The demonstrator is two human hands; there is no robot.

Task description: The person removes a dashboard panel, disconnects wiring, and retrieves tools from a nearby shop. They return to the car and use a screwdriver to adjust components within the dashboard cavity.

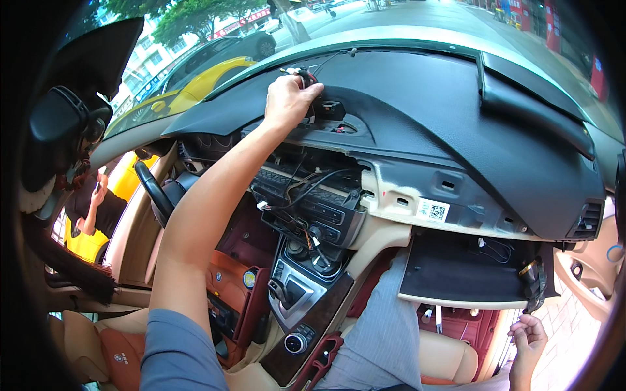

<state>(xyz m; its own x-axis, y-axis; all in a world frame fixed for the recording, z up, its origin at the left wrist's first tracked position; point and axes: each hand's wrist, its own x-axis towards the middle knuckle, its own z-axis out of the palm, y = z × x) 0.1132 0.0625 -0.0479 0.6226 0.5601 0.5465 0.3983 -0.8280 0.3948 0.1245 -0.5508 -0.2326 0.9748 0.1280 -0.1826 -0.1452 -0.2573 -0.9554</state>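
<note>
My left hand reaches up to the top of the dashboard and is closed round a small bundle of dark wires. A thin cable runs from there toward the base of the windscreen. Just below this hand is an uncovered opening in the dash with a black part beside it. My right hand is low at the right, beside the front edge of the open glovebox. Its fingers are loosely curled and partly apart, with nothing visible in them. A black object with a cord hangs over the glovebox's right end.
Loose wires with connectors spill over the centre console unit. The gear selector and a round control knob lie below. The steering wheel is at the left. A person stands outside the left door.
</note>
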